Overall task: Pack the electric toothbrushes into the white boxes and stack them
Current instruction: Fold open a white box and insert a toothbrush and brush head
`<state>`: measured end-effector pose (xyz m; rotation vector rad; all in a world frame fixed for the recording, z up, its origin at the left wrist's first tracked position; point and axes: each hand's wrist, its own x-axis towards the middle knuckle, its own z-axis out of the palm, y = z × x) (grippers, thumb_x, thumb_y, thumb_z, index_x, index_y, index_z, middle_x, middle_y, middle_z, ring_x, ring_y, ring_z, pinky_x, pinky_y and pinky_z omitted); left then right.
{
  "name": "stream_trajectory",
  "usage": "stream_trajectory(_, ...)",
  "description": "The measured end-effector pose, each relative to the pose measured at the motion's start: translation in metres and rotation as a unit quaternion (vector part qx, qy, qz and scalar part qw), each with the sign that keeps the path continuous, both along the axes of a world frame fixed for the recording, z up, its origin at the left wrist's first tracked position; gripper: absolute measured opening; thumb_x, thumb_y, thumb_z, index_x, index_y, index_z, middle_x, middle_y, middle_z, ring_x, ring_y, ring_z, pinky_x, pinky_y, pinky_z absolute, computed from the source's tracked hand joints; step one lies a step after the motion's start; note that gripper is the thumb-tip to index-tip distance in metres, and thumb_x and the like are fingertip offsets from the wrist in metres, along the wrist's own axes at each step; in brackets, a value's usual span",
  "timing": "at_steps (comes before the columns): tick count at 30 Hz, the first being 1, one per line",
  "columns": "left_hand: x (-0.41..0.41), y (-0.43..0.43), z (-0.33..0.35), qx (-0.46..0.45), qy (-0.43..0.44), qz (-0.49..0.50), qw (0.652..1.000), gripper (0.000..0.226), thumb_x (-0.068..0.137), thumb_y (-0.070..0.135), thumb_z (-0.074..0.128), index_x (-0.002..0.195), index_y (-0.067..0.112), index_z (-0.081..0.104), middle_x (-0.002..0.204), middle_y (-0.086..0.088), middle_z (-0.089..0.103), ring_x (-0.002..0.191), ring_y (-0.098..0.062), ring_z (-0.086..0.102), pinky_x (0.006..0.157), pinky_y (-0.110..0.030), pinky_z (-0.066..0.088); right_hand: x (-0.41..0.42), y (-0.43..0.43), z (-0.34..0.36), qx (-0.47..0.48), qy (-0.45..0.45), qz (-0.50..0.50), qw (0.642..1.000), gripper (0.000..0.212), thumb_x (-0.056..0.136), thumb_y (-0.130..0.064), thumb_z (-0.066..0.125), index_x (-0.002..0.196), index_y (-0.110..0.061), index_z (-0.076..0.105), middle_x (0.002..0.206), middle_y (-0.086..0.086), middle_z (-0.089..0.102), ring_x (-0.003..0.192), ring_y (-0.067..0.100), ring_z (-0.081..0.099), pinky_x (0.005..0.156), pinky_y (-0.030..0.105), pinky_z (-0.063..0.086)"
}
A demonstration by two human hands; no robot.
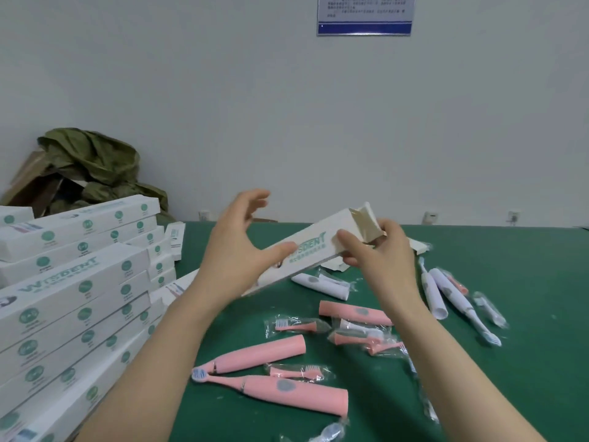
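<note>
Head view: white box [314, 250] is up in the air, mid-frame, over the green table [526, 282]. It is tilted, open end up and to the right, end flap [366, 223] standing up with the brown inside showing. Can't tell what is inside.

Right hand [379, 253] pinches the box just below the open end, thumb on the printed face, fingers curled behind it. Left hand [236, 247] is at the lower part of the box. Its thumb tip touches the printed face; the other fingers are spread, loosely bent and off the box. The box's lower end is hidden behind the left wrist.

The toothbrushes in view lie on the table. Two pink toothbrushes [264, 354] are at bottom centre, heads to the left and almost touching. A pink handle [353, 312] with no head lies right of centre. White toothbrushes [459, 301] lie at the right, beside the right forearm. Bagged brush heads [296, 325] lie among the pink ones. A white handle [322, 282] in clear wrap sits just under the held box.

A stack of white boxes [79, 298], several layers, fills the left edge. Behind it, upper left: olive cloth [92, 157] over a brown carton [28, 180]. A blue-edged notice [365, 14] hangs on the wall at top of frame.
</note>
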<state>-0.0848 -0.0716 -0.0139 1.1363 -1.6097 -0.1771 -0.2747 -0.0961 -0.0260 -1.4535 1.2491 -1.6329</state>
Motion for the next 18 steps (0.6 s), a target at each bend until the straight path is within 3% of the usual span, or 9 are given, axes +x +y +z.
stream_trajectory(3, -0.023, 0.005, -0.002, -0.04, -0.114, -0.024, 0.992, 0.075, 0.066, 0.027, 0.081, 0.121, 0.05, 0.036, 0.12, 0.019, 0.045, 0.111, 0.02, 0.037, 0.088, 0.003, 0.026, 0.018, 0.013, 0.004, -0.004, -0.004, 0.105, 0.994, 0.025, 0.085, -0.034, 0.068, 0.095, -0.016, 0.054, 0.082, 0.004, 0.069, 0.067, 0.014, 0.07, 0.059, 0.026, 0.057)
stream_trajectory(6, -0.029, 0.005, -0.005, -0.066, -0.131, -0.031, 0.989, 0.075, 0.072, 0.011, 0.077, 0.115, 0.048, 0.029, 0.117, 0.01, 0.045, 0.106, 0.016, 0.041, 0.085, 0.001, 0.03, 0.022, 0.018, 0.01, -0.011, -0.01, 0.113, 0.994, 0.027, 0.091, -0.041, 0.057, 0.088, -0.015, 0.059, 0.069, -0.003, 0.067, 0.063, 0.012, 0.067, 0.055, 0.027, 0.055)
stream_trajectory(9, -0.024, 0.006, -0.003, -0.067, -0.141, -0.043, 0.987, 0.069, 0.073, 0.006, 0.076, 0.11, 0.041, 0.03, 0.115, 0.006, 0.044, 0.104, 0.011, 0.043, 0.084, -0.004, 0.032, 0.013, 0.014, 0.013, -0.024, 0.006, 0.078, 0.997, 0.032, 0.097, -0.028, 0.049, 0.073, -0.017, 0.066, 0.063, 0.0, 0.064, 0.058, 0.012, 0.061, 0.065, 0.038, 0.057)
stream_trajectory(12, -0.022, 0.007, -0.003, -0.054, -0.222, -0.034, 0.973, 0.055, 0.076, 0.004, 0.073, 0.114, 0.031, 0.046, 0.115, 0.009, 0.033, 0.105, 0.005, 0.037, 0.088, 0.003, 0.022, 0.012, 0.014, 0.013, 0.007, -0.023, 0.1, 0.995, 0.039, 0.099, -0.021, 0.045, 0.067, -0.017, 0.067, 0.056, 0.001, 0.061, 0.052, 0.012, 0.059, 0.073, 0.04, 0.057)
stream_trajectory(15, -0.022, 0.009, -0.002, 0.0, -0.234, -0.031, 0.972, 0.039, 0.08, 0.016, 0.073, 0.111, 0.028, 0.054, 0.119, 0.007, 0.033, 0.109, -0.004, 0.034, 0.086, 0.002, 0.021, 0.014, 0.015, 0.012, -0.005, 0.037, 0.099, 0.994, 0.037, 0.1, -0.019, 0.043, 0.073, -0.016, 0.067, 0.062, 0.005, 0.064, 0.052, 0.01, 0.062, 0.077, 0.043, 0.055)
stream_trajectory(18, -0.022, 0.012, 0.003, 0.02, -0.207, -0.043, 0.977, 0.025, 0.086, 0.039, 0.063, 0.107, 0.028, 0.056, 0.113, 0.006, 0.048, 0.099, -0.004, 0.042, 0.083, -0.001, 0.028, 0.013, 0.017, 0.014, -0.021, 0.062, 0.105, 0.992, 0.034, 0.1, -0.017, 0.045, 0.075, -0.015, 0.068, 0.067, 0.01, 0.067, 0.057, 0.012, 0.066, 0.074, 0.039, 0.055)
